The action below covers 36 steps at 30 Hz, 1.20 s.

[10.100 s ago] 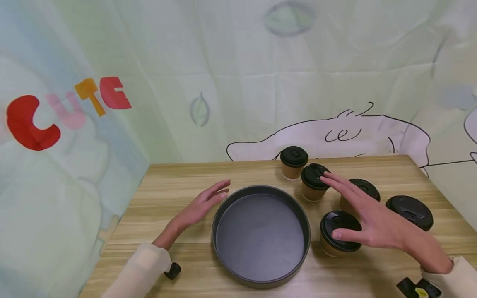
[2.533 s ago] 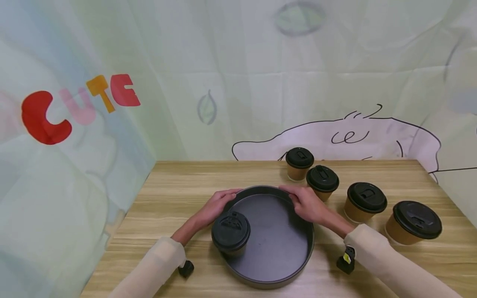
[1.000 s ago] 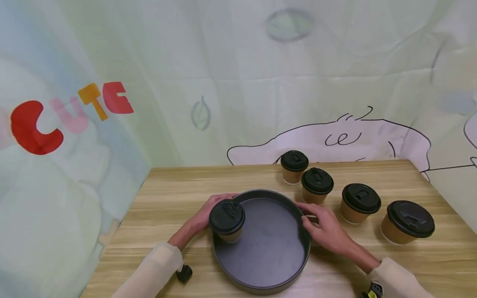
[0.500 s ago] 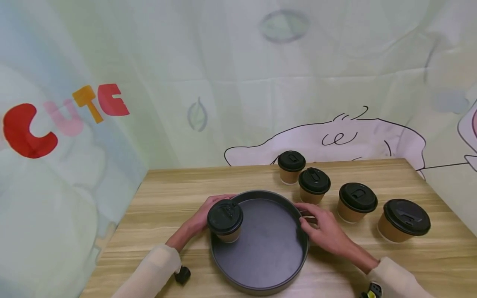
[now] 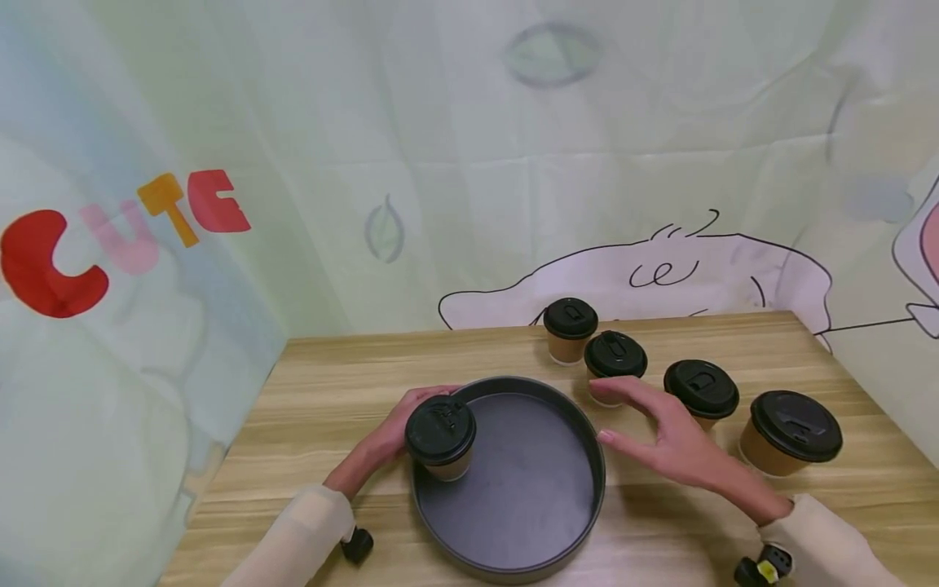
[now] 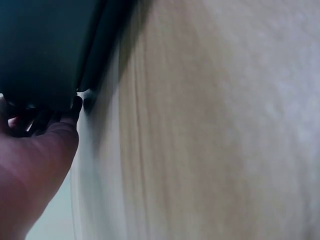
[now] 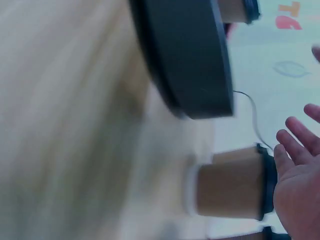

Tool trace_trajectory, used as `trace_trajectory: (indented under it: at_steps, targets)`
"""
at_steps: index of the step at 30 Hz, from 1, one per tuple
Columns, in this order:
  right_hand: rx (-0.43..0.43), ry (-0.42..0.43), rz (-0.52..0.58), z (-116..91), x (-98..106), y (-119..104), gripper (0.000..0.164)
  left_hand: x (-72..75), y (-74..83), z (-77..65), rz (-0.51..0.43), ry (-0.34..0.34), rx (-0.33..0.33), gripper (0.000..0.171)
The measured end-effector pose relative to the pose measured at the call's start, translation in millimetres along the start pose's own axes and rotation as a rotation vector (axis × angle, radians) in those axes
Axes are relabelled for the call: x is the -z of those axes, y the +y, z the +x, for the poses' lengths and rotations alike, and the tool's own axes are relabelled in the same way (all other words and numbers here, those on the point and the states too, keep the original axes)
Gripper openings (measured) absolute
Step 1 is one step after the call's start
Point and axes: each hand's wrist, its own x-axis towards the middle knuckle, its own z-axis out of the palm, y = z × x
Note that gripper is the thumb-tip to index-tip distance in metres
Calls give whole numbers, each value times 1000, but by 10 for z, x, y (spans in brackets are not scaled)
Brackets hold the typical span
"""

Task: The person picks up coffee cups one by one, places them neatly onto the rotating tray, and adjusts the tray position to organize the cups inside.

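We are judging the work to be in its early part: one lidded cup [image 5: 443, 436] is standing inside the round pan [image 5: 521, 489], near its left wall, while four others are standing outside it. Of these, the rear cup [image 5: 569, 330], the second cup [image 5: 614, 355], the third cup [image 5: 701, 387] and the rightmost cup [image 5: 791, 432] are forming a slanting row beyond and to the right of the pan, all upright with black lids on.

Our left hand [image 5: 402, 422] is gripping the pan's rim just behind the cup inside, though that cup is hiding part of the fingers. Our right hand [image 5: 671, 436] is holding nothing; its fingers are extending, with the thumb well apart, between the pan and the row. It is covering part of the second and third cups, and we cannot tell whether it is touching either.

Everything is standing on a pale wood-grain tabletop [image 5: 352, 367], its bare stretch lying to the left. Around the back and left side, a creased, pale green backdrop [image 5: 455, 179] is hanging, carrying colourful "CUTE" lettering [image 5: 55, 285], faint leaf shapes and a black-outlined cartoon drawing [image 5: 734, 273] low behind the cups.
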Motion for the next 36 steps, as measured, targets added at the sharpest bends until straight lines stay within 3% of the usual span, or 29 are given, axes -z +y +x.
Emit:
trace_trajectory:
  at_steps: [6, 13, 16, 22, 27, 36]
  targets:
    - [83, -10, -76, 71, 394, -95, 81, 8, -12, 2, 1, 5, 5, 50]
    - [40, 25, -33, 29, 901, -137, 95, -5, -5, 0, -8, 3, -1, 50]
    - [52, 75, -27, -43, 1089, -60, 97, -6, 1, 0, -1, 0, -12, 50]
    - [-44, 173, -69, -269, 1366, 139, 97, 9, -14, 7, 30, 5, -32, 48]
    - [-114, 218, -113, -526, 1464, 367, 97, 4, -8, 9, 14, -1, -22, 49]
    - [-172, 213, -83, -932, 1397, 641, 99, -1, 0, 32, -20, 16, 24, 48]
